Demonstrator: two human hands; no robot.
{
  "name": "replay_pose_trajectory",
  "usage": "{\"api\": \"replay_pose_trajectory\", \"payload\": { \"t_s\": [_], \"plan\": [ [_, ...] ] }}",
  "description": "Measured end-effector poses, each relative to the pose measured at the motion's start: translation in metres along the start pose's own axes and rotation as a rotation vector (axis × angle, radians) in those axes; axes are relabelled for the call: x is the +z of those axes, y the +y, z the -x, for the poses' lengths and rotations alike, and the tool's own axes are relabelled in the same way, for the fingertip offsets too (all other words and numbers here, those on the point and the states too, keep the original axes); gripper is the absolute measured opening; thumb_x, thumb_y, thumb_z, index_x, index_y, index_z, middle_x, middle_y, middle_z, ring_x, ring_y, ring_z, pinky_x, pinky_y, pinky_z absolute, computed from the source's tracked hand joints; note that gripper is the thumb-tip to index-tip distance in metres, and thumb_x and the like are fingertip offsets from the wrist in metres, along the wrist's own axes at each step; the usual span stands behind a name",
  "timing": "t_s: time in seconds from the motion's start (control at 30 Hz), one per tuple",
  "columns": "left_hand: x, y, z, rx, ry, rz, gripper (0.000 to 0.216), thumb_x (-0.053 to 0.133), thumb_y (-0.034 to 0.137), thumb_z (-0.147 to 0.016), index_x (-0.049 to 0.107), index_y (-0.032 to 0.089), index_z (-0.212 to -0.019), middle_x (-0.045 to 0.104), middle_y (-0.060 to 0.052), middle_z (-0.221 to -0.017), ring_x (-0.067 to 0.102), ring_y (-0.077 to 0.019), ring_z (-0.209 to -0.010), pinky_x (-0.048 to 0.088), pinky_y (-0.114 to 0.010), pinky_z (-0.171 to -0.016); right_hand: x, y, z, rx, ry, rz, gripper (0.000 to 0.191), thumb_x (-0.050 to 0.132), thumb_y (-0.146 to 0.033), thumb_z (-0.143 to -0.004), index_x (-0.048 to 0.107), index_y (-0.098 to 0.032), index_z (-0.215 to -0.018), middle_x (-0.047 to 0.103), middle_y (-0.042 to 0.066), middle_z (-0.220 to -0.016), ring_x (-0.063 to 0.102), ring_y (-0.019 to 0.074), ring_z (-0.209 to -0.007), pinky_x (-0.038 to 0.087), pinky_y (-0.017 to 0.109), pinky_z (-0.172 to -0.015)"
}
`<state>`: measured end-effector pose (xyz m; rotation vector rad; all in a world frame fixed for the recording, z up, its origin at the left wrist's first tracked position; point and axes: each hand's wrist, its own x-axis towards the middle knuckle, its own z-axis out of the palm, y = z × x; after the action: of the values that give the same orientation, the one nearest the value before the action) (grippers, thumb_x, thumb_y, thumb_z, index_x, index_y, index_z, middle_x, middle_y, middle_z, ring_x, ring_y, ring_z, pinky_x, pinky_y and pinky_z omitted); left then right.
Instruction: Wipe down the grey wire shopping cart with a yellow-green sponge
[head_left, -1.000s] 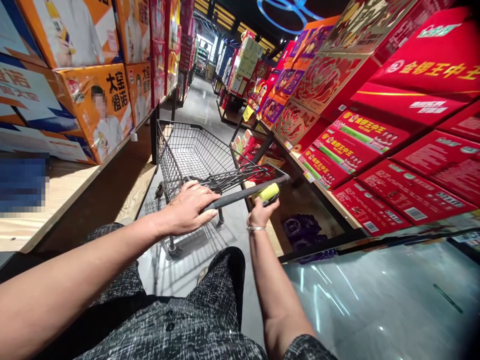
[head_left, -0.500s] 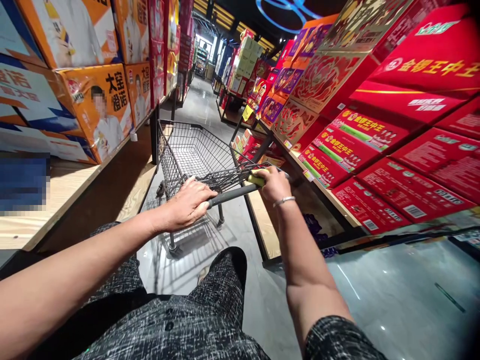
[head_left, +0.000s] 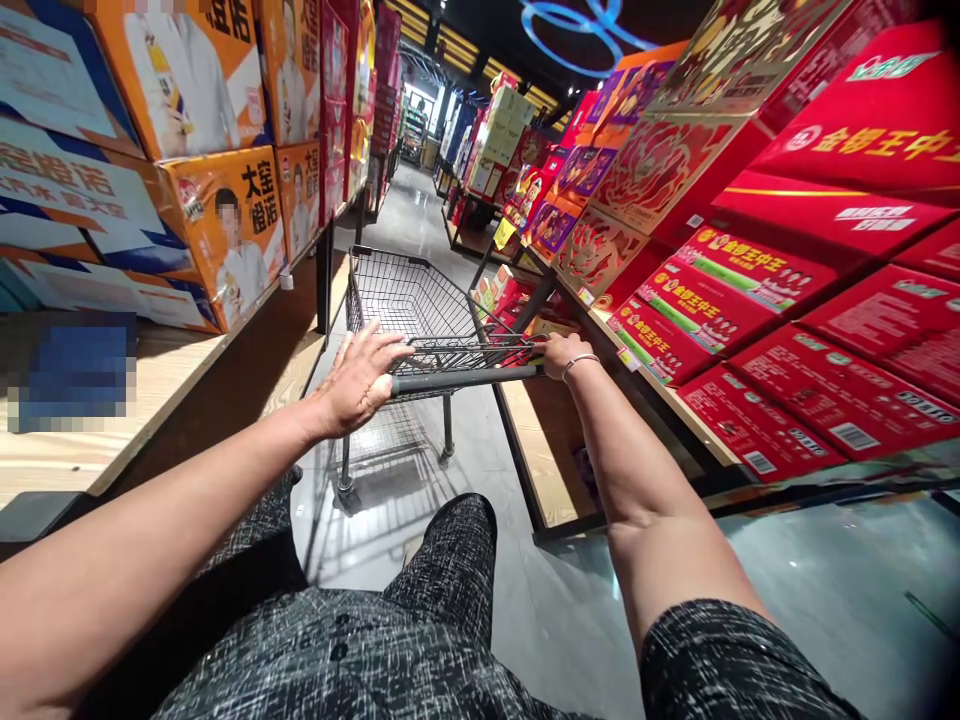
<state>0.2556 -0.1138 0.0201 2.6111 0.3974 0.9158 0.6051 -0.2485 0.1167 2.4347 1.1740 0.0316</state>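
Observation:
A dark wire shopping cart (head_left: pixel 405 290) stands in front of me in the aisle, tilted in my view. Its grey handle bar (head_left: pixel 465 380) runs between my hands. My left hand (head_left: pixel 360 380) rests over the bar's left end, with its fingers stretched out and spread and the thumb against the bar. My right hand (head_left: pixel 562 355), with a bracelet on the wrist, is closed around the right end of the bar and the basket's rim. Its fingertips are partly hidden. Wire mesh is all I can make out inside the basket.
On the left, orange drink cartons (head_left: pixel 225 230) sit on a wooden shelf (head_left: pixel 67 450). Stacked red boxes (head_left: pixel 795 370) and gold-patterned gift boxes (head_left: pixel 645 170) line the right shelf, close to the cart. A grey floor (head_left: pixel 412 200) leads on between the displays.
My left hand's fingers have lifted and spread. My right hand has slid outward to the bar's right end, and the yellow-green piece under it no longer shows. The cart appears turned slightly.

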Motion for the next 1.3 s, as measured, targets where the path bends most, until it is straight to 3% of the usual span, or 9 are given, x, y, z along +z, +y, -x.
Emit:
{"api": "replay_pose_trajectory", "payload": {
  "t_s": [0.27,0.43,0.6,0.7,0.8,0.9,1.0,1.13,1.3],
  "plan": [
    [-0.025,-0.051,-0.001,-0.281,0.133,-0.108,0.054,0.032,0.036,-0.095,0.042,0.016,-0.144,0.038,-0.010,-0.152,0.018,-0.0338,-0.147,0.016,-0.054,-0.120,-0.015,-0.036,0.031,-0.087,0.065,0.000,0.047,0.049,-0.027,-0.090,0.061,-0.039,-0.133,0.054,0.011,-0.131,0.051,0.0354,-0.115,0.047,0.047,-0.092],
    [-0.044,-0.067,-0.010,-0.445,0.163,-0.159,0.045,0.035,0.034,-0.097,0.044,0.022,-0.140,0.035,-0.005,-0.151,0.018,-0.0305,-0.145,0.017,-0.055,-0.120,-0.022,-0.055,0.049,-0.147,0.096,-0.002,0.044,0.050,-0.029,-0.088,0.062,-0.037,-0.130,0.056,0.011,-0.127,0.056,0.0331,-0.109,0.049,0.041,-0.084],
    [-0.044,-0.079,-0.022,-0.511,0.328,-0.239,0.043,0.041,0.035,-0.093,0.050,0.024,-0.135,0.038,-0.008,-0.151,0.018,-0.0327,-0.146,0.014,-0.056,-0.119,-0.031,-0.071,0.067,-0.217,0.138,-0.026,0.044,0.052,-0.031,-0.086,0.062,-0.034,-0.128,0.059,0.010,-0.121,0.063,0.0279,-0.099,0.049,0.035,-0.078],
    [-0.034,-0.067,-0.028,-0.443,0.284,-0.232,0.050,0.048,0.036,-0.088,0.050,0.022,-0.137,0.038,-0.011,-0.152,0.017,-0.0357,-0.147,0.011,-0.059,-0.119,-0.036,-0.083,0.078,-0.269,0.156,-0.072,0.040,0.050,-0.031,-0.086,0.065,-0.032,-0.123,0.062,0.010,-0.115,0.065,0.0267,-0.094,0.049,0.034,-0.074],
    [-0.017,-0.039,-0.033,-0.329,0.170,-0.194,0.055,0.047,0.039,-0.089,0.046,0.021,-0.141,0.041,-0.012,-0.150,0.019,-0.0347,-0.148,0.009,-0.059,-0.119,-0.038,-0.095,0.086,-0.329,0.184,-0.164,0.036,0.051,-0.028,-0.085,0.067,-0.030,-0.118,0.065,0.008,-0.109,0.065,0.0244,-0.091,0.049,0.032,-0.074],
    [0.003,-0.008,-0.036,-0.181,0.036,-0.134,0.055,0.041,0.041,-0.093,0.045,0.019,-0.144,0.047,-0.012,-0.147,0.026,-0.0320,-0.146,0.009,-0.057,-0.120,-0.032,-0.100,0.091,-0.444,0.266,-0.375,0.043,0.054,-0.021,-0.083,0.064,-0.028,-0.124,0.065,0.005,-0.110,0.063,0.0192,-0.095,0.048,0.028,-0.082],
    [0.015,0.008,-0.035,-0.048,-0.054,-0.089,0.050,0.035,0.043,-0.098,0.051,0.022,-0.140,0.055,-0.010,-0.141,0.035,-0.0310,-0.141,0.000,-0.062,-0.119,-0.016,-0.095,0.093,-0.636,0.325,-0.638,0.054,0.054,-0.008,-0.076,0.063,-0.022,-0.127,0.062,0.005,-0.112,0.060,0.0154,-0.100,0.048,0.026,-0.090],
    [0.012,0.002,-0.032,-0.052,-0.048,-0.088,0.046,0.030,0.044,-0.100,0.072,0.027,-0.108,0.067,-0.006,-0.119,0.042,-0.0313,-0.136,-0.011,-0.067,-0.116,0.009,-0.082,0.094,-0.901,0.356,-0.920,0.058,0.051,-0.003,-0.071,0.064,-0.021,-0.125,0.060,0.006,-0.116,0.058,0.0172,-0.110,0.046,0.033,-0.100],
    [-0.006,-0.008,-0.027,-0.208,-0.049,-0.105,0.051,0.036,0.056,-0.095,0.075,0.023,-0.091,0.052,-0.007,-0.142,0.017,-0.0392,-0.148,-0.003,-0.070,-0.116,0.027,-0.084,0.079,-1.008,0.451,-1.139,0.051,0.056,-0.009,-0.076,0.064,-0.024,-0.124,0.060,0.006,-0.120,0.056,0.0208,-0.116,0.043,0.042,-0.107]
  ]
}}
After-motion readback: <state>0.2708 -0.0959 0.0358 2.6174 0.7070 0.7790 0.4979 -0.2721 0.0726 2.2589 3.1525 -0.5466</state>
